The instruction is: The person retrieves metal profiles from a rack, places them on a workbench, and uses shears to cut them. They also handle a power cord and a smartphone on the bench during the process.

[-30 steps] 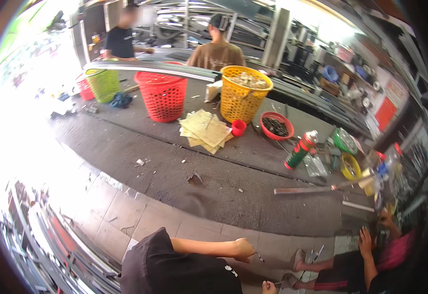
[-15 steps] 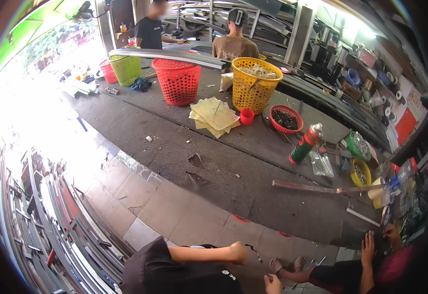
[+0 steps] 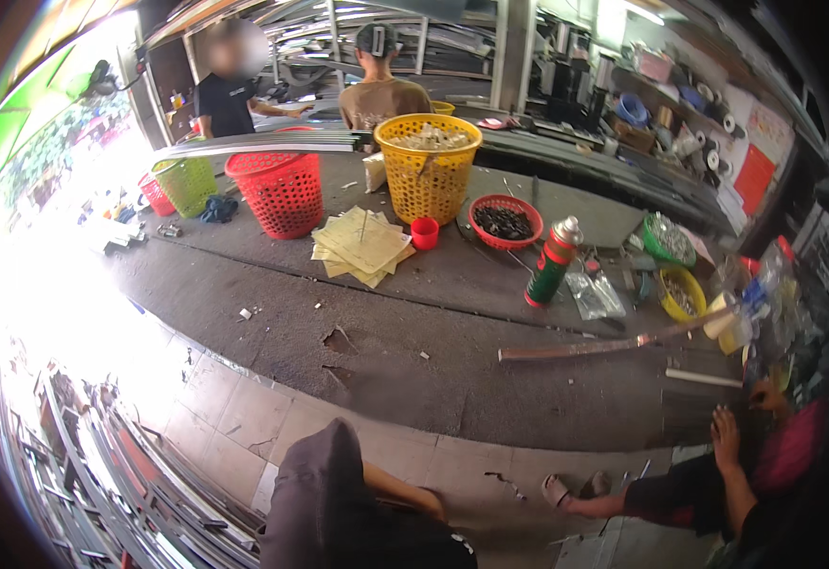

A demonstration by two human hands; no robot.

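My left forearm [image 3: 403,491] shows at the lower edge below a dark sleeve [image 3: 324,488]. Its hand is hidden behind my dark shirt, and my right hand is out of the picture. Nearest to my arm is the worktable [image 3: 414,398], whose dark cover has torn spots. On it lie stacked yellowish sheets [image 3: 362,242] with a thin rod on top, beside a small red cup [image 3: 424,233]. A yellow perforated basket [image 3: 426,185] holds many small pale pieces. Right of it stand a red bowl [image 3: 505,223] of dark parts and a green-and-red spray can [image 3: 553,262].
A seated co-worker's hand [image 3: 726,436] is at the table's right end, near a long brown strip [image 3: 595,348]. Two people [image 3: 386,100] stand across the table. Long profiles [image 3: 263,142] lie over a red basket [image 3: 277,199]. More profiles [image 3: 101,474] are stacked at lower left.
The view has turned, so the table's things sit further left. My left hand, a fist before, has gone behind my shirt. My right hand has left the picture at the bottom.
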